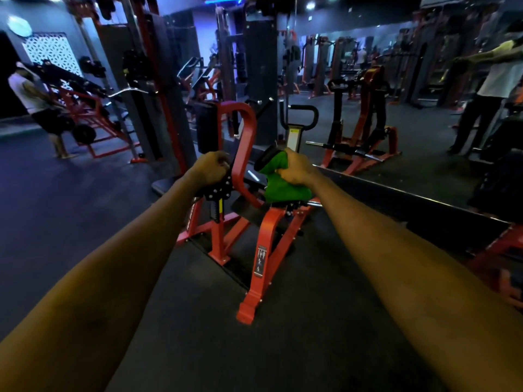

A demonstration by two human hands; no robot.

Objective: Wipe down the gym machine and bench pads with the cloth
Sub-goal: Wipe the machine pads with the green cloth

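Note:
A red-framed gym machine (261, 236) stands on the dark floor straight ahead of me. My right hand (297, 168) grips a green cloth (283, 188) and holds it against a black padded handle (264, 159) of the machine. The cloth hangs down below the hand. My left hand (212, 168) is curled around the machine's left side, next to the curved red arm (244, 154) and a black bolted plate (219, 190). A black upright pad (206, 128) sits behind the left hand.
A mirror wall (396, 80) runs along the right behind the machine. Other red and black machines (365, 137) fill the room. One person (36, 100) stands far left by a rack, another (486, 97) stands at the right. Dark rubber floor (70, 207) spreads to the left.

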